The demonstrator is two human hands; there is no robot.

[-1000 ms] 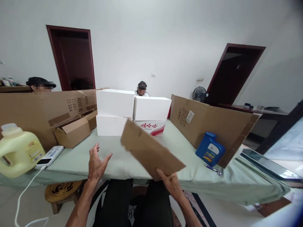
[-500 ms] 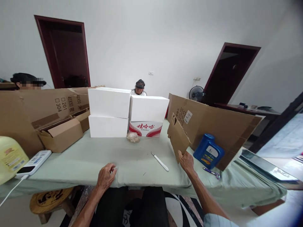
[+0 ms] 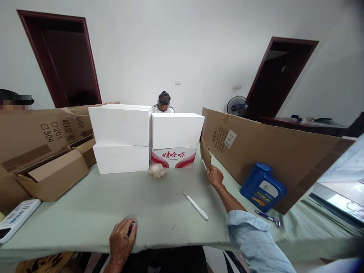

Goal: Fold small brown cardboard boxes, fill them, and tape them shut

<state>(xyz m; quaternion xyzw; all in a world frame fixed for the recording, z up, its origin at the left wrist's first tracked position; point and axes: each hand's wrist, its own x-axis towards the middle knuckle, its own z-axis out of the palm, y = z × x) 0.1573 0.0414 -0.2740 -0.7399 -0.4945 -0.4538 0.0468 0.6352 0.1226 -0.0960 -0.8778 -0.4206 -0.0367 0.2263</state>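
Note:
My right hand (image 3: 215,176) is stretched out over the green-covered table (image 3: 85,212) and grips the lower edge of a flat cardboard piece (image 3: 205,154). The piece stands on edge against the big cardboard sheet (image 3: 273,151) on the right. My left hand (image 3: 122,239) rests at the table's near edge with its fingers curled on the cloth. A white knife-like tool (image 3: 195,205) lies between my hands. A small crumpled plastic wad (image 3: 157,170) sits in front of the stacked white boxes (image 3: 148,136).
A blue jug (image 3: 263,187) and a small purple tool (image 3: 269,218) lie to the right. An open cardboard box (image 3: 54,172) and a white power bank (image 3: 17,218) sit at the left. One person sits behind the white boxes, another behind the left cardboard.
My right hand carried the cardboard piece from in front of me to the far right and stood it against the big sheet. My left hand dropped to the table edge. The view moved closer.

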